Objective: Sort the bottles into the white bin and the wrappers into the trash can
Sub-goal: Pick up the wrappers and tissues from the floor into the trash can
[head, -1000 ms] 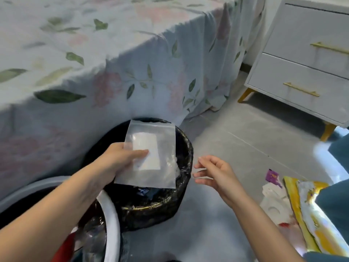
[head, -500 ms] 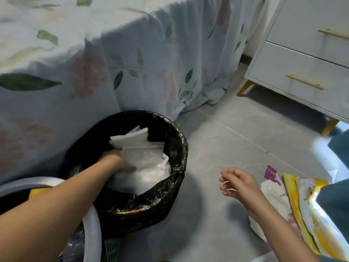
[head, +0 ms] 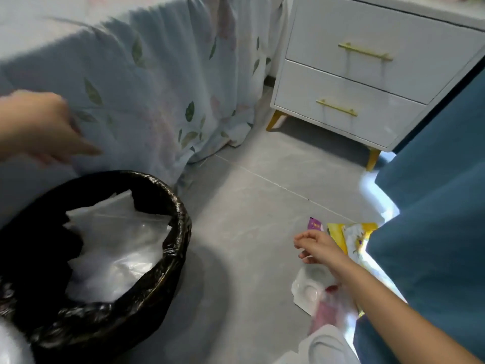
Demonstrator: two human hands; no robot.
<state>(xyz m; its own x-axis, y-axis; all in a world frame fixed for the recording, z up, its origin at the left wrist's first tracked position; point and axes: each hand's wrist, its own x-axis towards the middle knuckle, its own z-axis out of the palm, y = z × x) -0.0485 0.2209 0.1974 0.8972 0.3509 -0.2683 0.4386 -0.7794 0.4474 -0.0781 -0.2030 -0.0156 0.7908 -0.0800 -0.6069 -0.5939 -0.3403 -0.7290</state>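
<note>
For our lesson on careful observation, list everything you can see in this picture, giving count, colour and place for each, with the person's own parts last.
trash can: one, lined with black bag, lower left on floor
clear plastic wrappers: several, whitish, inside the trash can
purple wrapper: one, floor, lower right
yellow wrapper: one, yellow and white, floor by the blue fabric
white wrapper: one, floor, under the right forearm
floral bedcover: one, pale blue with leaves, upper left
nightstand: one, white, gold handles, upper right
blue fabric: one, teal, right edge
left hand: empty, above the can
right hand: empty, over the floor wrappers
</note>
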